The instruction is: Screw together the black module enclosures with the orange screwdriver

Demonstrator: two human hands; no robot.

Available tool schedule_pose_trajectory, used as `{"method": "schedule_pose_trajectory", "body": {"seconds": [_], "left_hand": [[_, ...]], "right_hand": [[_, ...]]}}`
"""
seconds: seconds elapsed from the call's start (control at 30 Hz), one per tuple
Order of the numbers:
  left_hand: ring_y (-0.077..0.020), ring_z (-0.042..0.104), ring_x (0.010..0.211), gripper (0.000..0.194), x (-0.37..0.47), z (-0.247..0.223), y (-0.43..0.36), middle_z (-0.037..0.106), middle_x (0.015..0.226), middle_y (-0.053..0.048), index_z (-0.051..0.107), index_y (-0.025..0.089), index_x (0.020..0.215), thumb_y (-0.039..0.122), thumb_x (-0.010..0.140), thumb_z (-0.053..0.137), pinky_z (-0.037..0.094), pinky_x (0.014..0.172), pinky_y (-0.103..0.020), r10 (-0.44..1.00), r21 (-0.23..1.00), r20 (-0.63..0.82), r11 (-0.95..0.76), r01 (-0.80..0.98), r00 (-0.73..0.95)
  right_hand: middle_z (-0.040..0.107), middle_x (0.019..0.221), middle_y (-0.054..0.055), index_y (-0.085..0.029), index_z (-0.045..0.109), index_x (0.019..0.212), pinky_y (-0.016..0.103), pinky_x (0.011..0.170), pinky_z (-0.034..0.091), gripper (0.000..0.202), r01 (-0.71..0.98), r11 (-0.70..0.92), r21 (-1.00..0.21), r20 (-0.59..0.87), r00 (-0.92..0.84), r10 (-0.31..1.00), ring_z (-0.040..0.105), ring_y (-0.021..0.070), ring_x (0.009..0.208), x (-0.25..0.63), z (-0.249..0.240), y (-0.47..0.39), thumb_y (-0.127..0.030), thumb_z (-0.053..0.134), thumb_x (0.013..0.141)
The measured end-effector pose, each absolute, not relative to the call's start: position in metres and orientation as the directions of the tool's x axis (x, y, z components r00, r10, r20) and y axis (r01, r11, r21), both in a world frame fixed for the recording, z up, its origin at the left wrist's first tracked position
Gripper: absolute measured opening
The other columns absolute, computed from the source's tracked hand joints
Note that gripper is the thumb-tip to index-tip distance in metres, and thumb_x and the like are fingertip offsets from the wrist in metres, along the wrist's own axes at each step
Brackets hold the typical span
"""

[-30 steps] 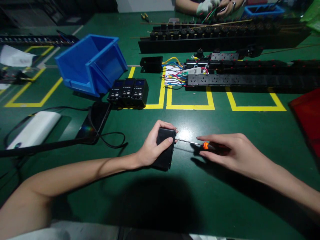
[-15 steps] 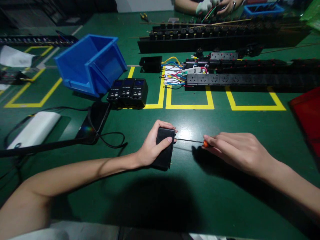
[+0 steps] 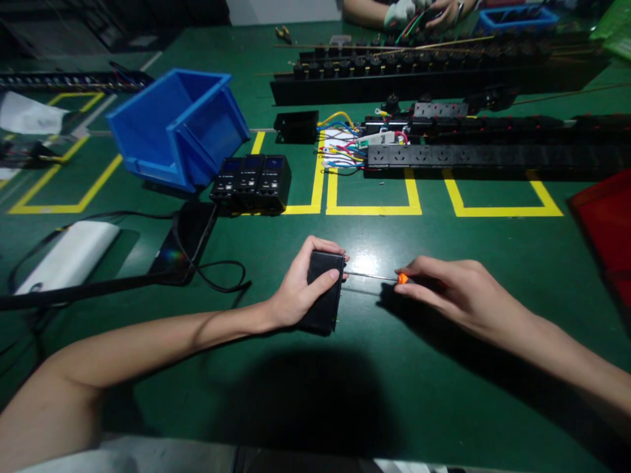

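A flat black box (image 3: 323, 302) is gripped by my left hand (image 3: 300, 289), whose thumb lies across its top face. My right hand (image 3: 453, 289) pinches the orange handle of a screwdriver (image 3: 403, 279) between thumb and fingers. The thin shaft runs left, and its tip meets the box's right edge near my left fingertips. What the tip touches there is too small to make out. Both hands are just above the green table (image 3: 276, 394).
Black modules (image 3: 251, 182) stand beside a blue bin (image 3: 180, 125). Black socket strips (image 3: 444, 157) with coloured wires (image 3: 342, 154) lie behind. A phone (image 3: 185, 240), cable and white device (image 3: 69, 256) are left, a red bin (image 3: 606, 230) right. Another person's hands (image 3: 419, 13) work at the far side.
The fingers of my right hand have shifted on the orange handle and now show more spread around it. My left hand and the black box have hardly moved.
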State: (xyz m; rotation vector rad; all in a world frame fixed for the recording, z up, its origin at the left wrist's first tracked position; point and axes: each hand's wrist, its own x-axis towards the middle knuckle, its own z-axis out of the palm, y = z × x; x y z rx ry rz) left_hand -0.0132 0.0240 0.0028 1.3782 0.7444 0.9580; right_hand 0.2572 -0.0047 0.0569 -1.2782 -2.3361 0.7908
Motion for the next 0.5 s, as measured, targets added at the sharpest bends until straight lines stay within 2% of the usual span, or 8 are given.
{"method": "schedule_pose_trajectory", "body": {"seconds": [0.07,0.13,0.2,0.23,0.3,0.37,0.5], "left_hand": [[-0.0224,0.059,0.11,0.026,-0.0129,0.0027,0.0242,0.052,0.117,-0.007,0.052,0.018,0.111,0.03,0.091,0.065,0.062,0.089,-0.04,0.889,0.99,0.097,-0.041,-0.134,0.447],[-0.0221,0.059,0.11,0.026,-0.0127,0.0027,0.0242,0.053,0.117,-0.007,0.053,0.018,0.111,0.029,0.091,0.065,0.062,0.089,-0.04,0.889,0.989,0.093,-0.031,-0.144,0.449],[-0.0216,0.06,0.109,0.026,-0.0127,0.0029,0.024,0.053,0.116,-0.007,0.053,0.018,0.111,0.029,0.091,0.065,0.062,0.088,-0.039,0.887,0.989,0.093,-0.029,-0.147,0.452],[-0.0214,0.06,0.108,0.026,-0.0127,0.0031,0.0239,0.053,0.116,-0.007,0.053,0.018,0.111,0.029,0.091,0.065,0.062,0.088,-0.039,0.886,0.989,0.094,-0.03,-0.145,0.454],[-0.0212,0.06,0.108,0.026,-0.0126,0.0035,0.0235,0.053,0.116,-0.007,0.052,0.018,0.111,0.029,0.091,0.065,0.062,0.087,-0.038,0.885,0.989,0.099,-0.038,-0.142,0.456],[-0.0215,0.059,0.109,0.026,-0.0124,0.0038,0.0233,0.053,0.116,-0.007,0.052,0.018,0.111,0.03,0.092,0.065,0.062,0.086,-0.038,0.885,0.989,0.105,-0.045,-0.142,0.453],[-0.0224,0.059,0.11,0.026,-0.013,0.0034,0.0234,0.052,0.116,-0.007,0.052,0.018,0.111,0.031,0.092,0.064,0.062,0.086,-0.038,0.882,0.99,0.112,-0.059,-0.13,0.457]], "right_hand": [[0.07,0.078,0.006,-0.014,0.067,0.099,0.027,0.056,0.043,0.023,0.686,0.631,-0.363,0.206,-0.602,0.772,0.064,0.0167,0.064,0.2591,0.0529,-0.0042,-0.032,0.054,0.1],[0.069,0.075,0.008,-0.01,0.067,0.1,0.029,0.055,0.041,0.021,0.673,0.733,-0.098,0.317,-0.677,0.664,0.064,0.018,0.064,0.2588,0.0512,-0.0035,-0.025,0.053,0.101],[0.068,0.071,0.008,-0.007,0.067,0.1,0.029,0.054,0.039,0.019,0.643,0.765,0.032,0.355,-0.723,0.593,0.063,0.0182,0.061,0.2573,0.0509,-0.0034,-0.02,0.052,0.1],[0.068,0.07,0.008,-0.007,0.067,0.099,0.029,0.053,0.039,0.019,0.638,0.77,0.031,0.355,-0.727,0.588,0.063,0.018,0.06,0.2566,0.051,-0.0038,-0.02,0.052,0.1],[0.069,0.071,0.008,-0.01,0.066,0.097,0.029,0.052,0.038,0.021,0.651,0.755,-0.072,0.325,-0.7,0.635,0.063,0.0176,0.059,0.2555,0.0514,-0.0058,-0.024,0.052,0.101],[0.07,0.072,0.007,-0.012,0.065,0.095,0.028,0.051,0.038,0.024,0.681,0.683,-0.264,0.247,-0.637,0.73,0.063,0.0169,0.057,0.2546,0.0526,-0.0081,-0.031,0.052,0.101],[0.067,0.067,0.001,-0.018,0.066,0.093,0.026,0.051,0.039,0.029,0.679,0.315,-0.663,-0.078,-0.481,0.873,0.059,0.0139,0.054,0.2505,0.0588,-0.0085,-0.043,0.055,0.099]]}}
